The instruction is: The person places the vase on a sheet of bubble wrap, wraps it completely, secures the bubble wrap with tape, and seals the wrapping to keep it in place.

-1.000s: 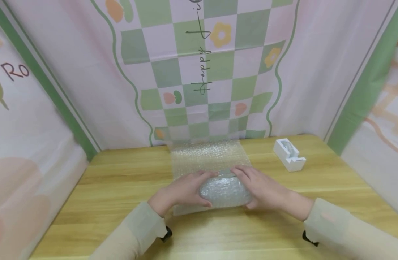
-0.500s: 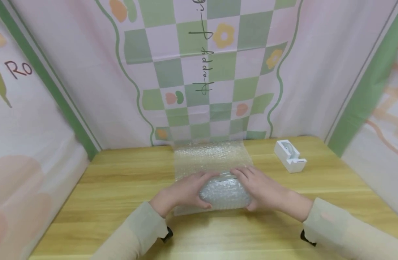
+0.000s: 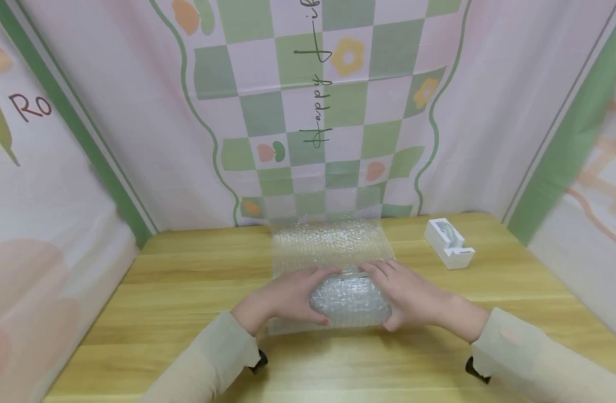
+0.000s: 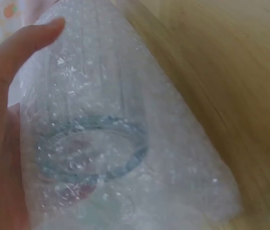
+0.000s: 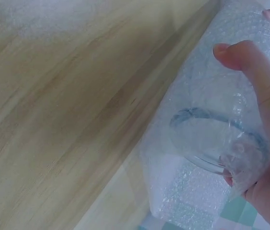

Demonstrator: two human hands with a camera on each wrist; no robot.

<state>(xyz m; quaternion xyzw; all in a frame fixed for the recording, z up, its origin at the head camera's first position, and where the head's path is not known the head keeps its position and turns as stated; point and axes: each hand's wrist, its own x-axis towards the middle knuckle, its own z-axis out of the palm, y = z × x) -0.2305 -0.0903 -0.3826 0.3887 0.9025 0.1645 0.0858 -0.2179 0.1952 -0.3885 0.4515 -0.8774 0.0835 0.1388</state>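
Observation:
A clear glass vessel lies on its side, rolled in bubble wrap (image 3: 350,299), near the middle of the table. Its exact kind cannot be told through the wrap. One round rim (image 4: 94,177) shows through the layers in the left wrist view, and another circular end (image 5: 211,115) in the right wrist view. My left hand (image 3: 292,294) grips the left end, thumb on the near side and fingers over the top. The right end is held the same way by my right hand (image 3: 405,291). Beyond the roll, the unrolled bubble wrap sheet (image 3: 333,240) stretches to the back curtain.
A white tape dispenser (image 3: 448,243) with a roll of tape stands at the back right of the wooden table (image 3: 187,280). A checked curtain (image 3: 308,112) hangs behind the table, and the sheet's far end rises against it. More curtains hang at both sides.
Both hands keep their hold on the wrapped glass vessel, with only a very slight shift of the roll. The head view has moved a little. The tape dispenser stays in place.

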